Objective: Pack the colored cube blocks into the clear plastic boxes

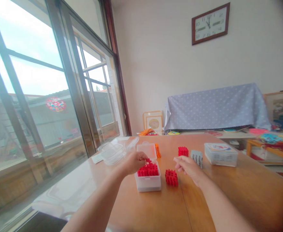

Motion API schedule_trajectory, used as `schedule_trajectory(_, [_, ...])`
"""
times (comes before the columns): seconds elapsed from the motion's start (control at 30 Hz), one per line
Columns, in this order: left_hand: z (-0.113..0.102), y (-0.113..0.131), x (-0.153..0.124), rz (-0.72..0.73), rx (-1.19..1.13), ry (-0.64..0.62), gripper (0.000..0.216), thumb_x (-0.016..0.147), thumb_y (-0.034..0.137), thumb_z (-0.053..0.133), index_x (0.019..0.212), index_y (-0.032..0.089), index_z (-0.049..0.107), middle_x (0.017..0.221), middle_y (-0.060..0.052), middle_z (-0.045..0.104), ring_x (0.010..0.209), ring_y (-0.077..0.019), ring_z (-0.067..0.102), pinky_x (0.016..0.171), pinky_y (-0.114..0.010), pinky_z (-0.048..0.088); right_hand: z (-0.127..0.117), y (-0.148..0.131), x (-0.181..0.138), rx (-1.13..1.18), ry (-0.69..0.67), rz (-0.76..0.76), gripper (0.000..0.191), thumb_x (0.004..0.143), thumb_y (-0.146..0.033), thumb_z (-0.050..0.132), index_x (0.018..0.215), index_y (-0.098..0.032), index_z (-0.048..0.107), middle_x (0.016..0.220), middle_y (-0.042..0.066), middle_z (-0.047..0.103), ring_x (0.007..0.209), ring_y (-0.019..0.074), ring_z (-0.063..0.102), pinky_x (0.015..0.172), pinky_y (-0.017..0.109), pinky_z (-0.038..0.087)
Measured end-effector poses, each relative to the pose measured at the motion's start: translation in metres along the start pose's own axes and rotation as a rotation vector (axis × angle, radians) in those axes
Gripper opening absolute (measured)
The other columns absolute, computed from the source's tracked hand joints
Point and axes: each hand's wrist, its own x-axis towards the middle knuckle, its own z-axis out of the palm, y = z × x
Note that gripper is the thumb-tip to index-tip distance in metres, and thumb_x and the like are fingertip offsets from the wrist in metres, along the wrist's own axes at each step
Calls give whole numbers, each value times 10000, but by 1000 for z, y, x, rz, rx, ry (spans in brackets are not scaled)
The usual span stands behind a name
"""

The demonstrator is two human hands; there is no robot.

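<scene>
One box (148, 184), milky plastic, straight-sided with rounded corners, just under the left fingers (141, 156). Packed with red pieces (148, 170): matt-looking, notched edges, square gaps between, set in close rows and standing above the rim. A dark layer shows faintly through the wall, low down; too dim to identify.

Left fingers: bent downward, tips drawn close together at the far side of the pack, against a red piece that sticks up above the others. Touching, it seems; whether gripped or only pressed, cannot tell, since the tips are partly hidden.

Right fingers (180, 160): loosely curled, forefinger pointing toward the left fingers, tips close. Cannot tell whether thumb and forefinger meet; no piece visible in them. Held above the counter (141, 209), well apart from the box.

Around the right fingers: near block (171, 178), red, a toothed stack with square holes, nearer the wearer and a little left; far block (183, 151), same red, same toothed form, just beyond; grey block (196, 157), ridged, beside them on the right. Farther right, a closed clear case (221, 155) with a printed label on top.

Beyond the left fingers: the box's lid (146, 148), thin and translucent, with an orange block (158, 150), upright and notched, at its right edge. Left of those fingers, a clear tub (112, 153), thin-walled, glossy, rounded. Counter: smooth brown wood, soft sheen, one seam running below the right fingers.
</scene>
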Motion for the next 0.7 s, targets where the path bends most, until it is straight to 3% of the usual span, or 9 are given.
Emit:
schedule_trajectory(0.27, [-4, -30, 4, 27, 184, -21, 226, 762, 178, 545, 852, 150, 750, 786, -32, 702, 753, -179, 629, 695, -269, 482, -1, 5, 3, 24, 0, -27, 426, 834, -611, 579, 880, -194, 650, 774, 39, 686, 636, 140, 584, 542, 242, 370])
schedule_trajectory(0.4, [-2, -38, 5, 55, 363, 82, 265, 760, 173, 576, 964, 170, 746, 940, -55, 703, 855, -195, 631, 769, -286, 483, 0, 10, 5, 33, -17, -26, 439, 838, -619, 578, 899, -192, 660, 785, 41, 684, 652, 144, 588, 539, 245, 366])
schedule_trajectory(0.57, [0, -31, -2, 94, 516, 164, 259, 778, 178, 586, 995, 202, 725, 1009, -66, 684, 966, -217, 609, 847, -312, 458, 0, 7, 2, 29, -27, -40, 430, 851, -612, 572, 907, -194, 658, 785, 37, 683, 657, 141, 588, 539, 245, 364])
schedule_trajectory(0.7, [-3, -16, -12, 103, 556, 67, 179, 809, 303, 620, 935, 256, 739, 976, -31, 696, 994, -242, 589, 911, -370, 418, 0, 4, 1, 17, -16, -26, 431, 846, -614, 576, 910, -196, 657, 784, 34, 685, 658, 142, 588, 537, 242, 365])
